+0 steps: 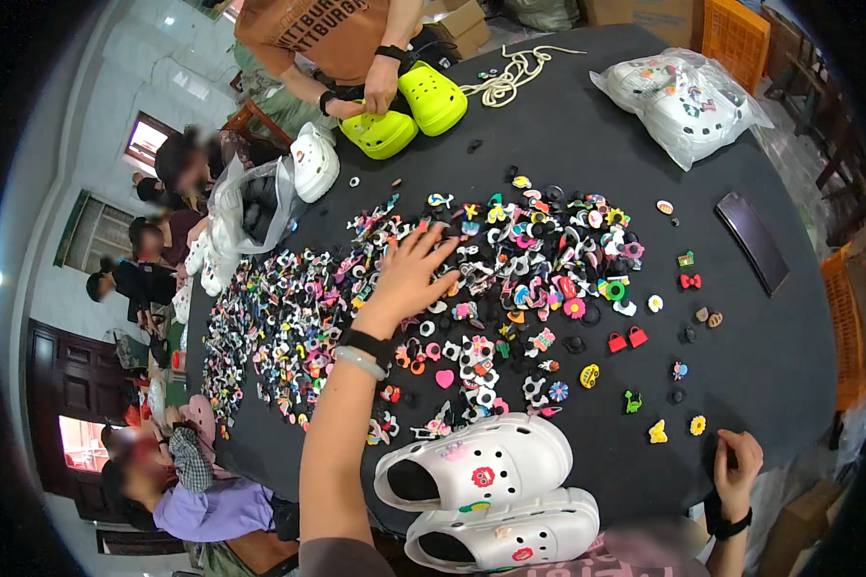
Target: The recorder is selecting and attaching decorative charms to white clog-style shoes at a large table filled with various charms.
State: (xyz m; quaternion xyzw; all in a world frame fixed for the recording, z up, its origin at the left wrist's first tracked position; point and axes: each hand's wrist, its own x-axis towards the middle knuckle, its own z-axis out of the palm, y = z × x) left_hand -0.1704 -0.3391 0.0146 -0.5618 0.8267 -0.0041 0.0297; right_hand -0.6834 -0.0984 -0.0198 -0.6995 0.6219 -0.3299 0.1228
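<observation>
My left hand (412, 274) reaches over a wide heap of small colourful shoe charms (520, 260). Its fingers are spread, and the fingertips touch the charms near the heap's middle. At the right near edge of the table, my right hand (738, 469) has its fingers curled in; whatever they hold, if anything, is hidden. A pair of white clogs with holes sits close in front of me: one clog (529, 457) with a red charm, the nearer clog (548, 534) also bearing charms. Single charms lie apart on the right, among them a yellow flower charm (698, 424).
Across the dark table (587, 106), a person's hands (380, 91) work on lime-green clogs (433, 101). Bagged white clogs (683, 106) lie far right, a dark flat phone-like slab (751, 242) nearer. A plastic bag (260, 197) stands left. Other people sit along the left.
</observation>
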